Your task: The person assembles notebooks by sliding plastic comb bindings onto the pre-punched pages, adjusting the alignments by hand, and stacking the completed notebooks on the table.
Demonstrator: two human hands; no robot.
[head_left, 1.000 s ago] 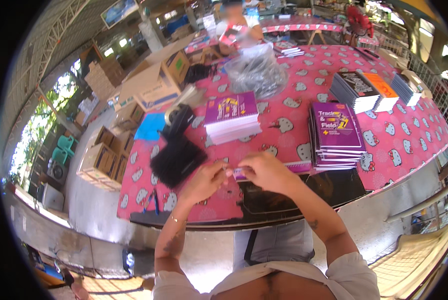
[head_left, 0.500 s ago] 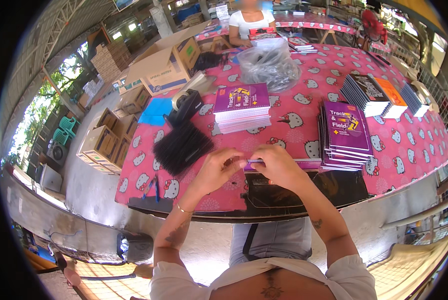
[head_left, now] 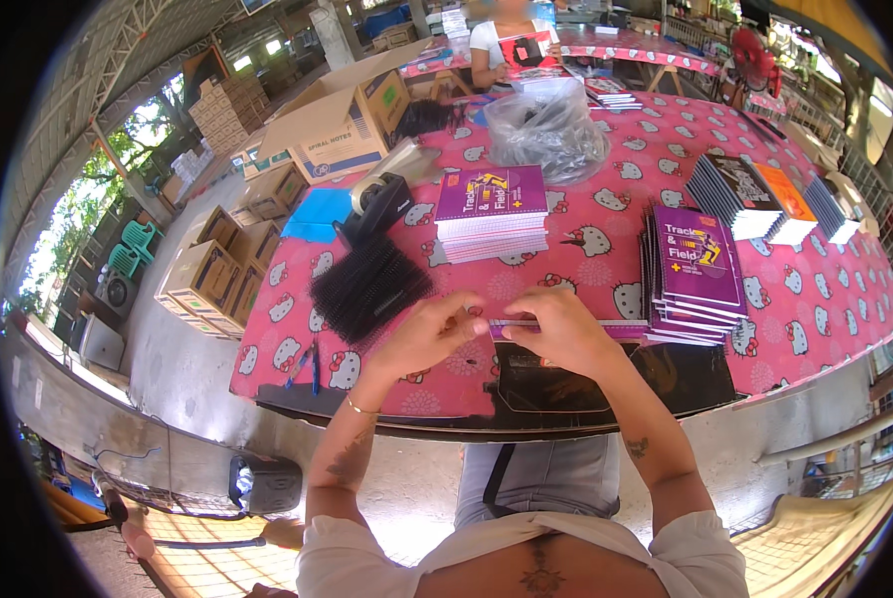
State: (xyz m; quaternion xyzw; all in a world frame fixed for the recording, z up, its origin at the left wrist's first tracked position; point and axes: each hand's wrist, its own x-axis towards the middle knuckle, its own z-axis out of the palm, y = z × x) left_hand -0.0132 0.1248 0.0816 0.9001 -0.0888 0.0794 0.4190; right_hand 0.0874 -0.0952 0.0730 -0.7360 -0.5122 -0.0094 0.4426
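Observation:
A purple notebook [head_left: 621, 328] shows edge-on as a narrow strip at the table's near side, with a row of small holes along it. My left hand [head_left: 436, 334] is at its left end, thumb against the edge and fingers curled. My right hand [head_left: 564, 334] grips the same edge, fingers bent over it. Beyond my hands lies a stack of purple-covered notebooks [head_left: 491, 214] with punched top edges and no binding visible. A pile of black binding coils [head_left: 368, 289] rests to the left. On the right is a pile of bound purple notebooks [head_left: 701, 264].
A black tape dispenser [head_left: 374, 211] and blue sheet [head_left: 317, 214] are left of the stack. Pliers [head_left: 315, 371] lie near the left edge. Clear plastic bags [head_left: 548, 135], an open carton [head_left: 342, 135] and other notebooks [head_left: 730, 194] sit farther off. A co-worker [head_left: 511, 50] is across the table.
My fingers have spread slightly along the notebook's edge, the left hand drawing a little left. Across the table, the co-worker has lifted a red-covered book. The view has shifted slightly.

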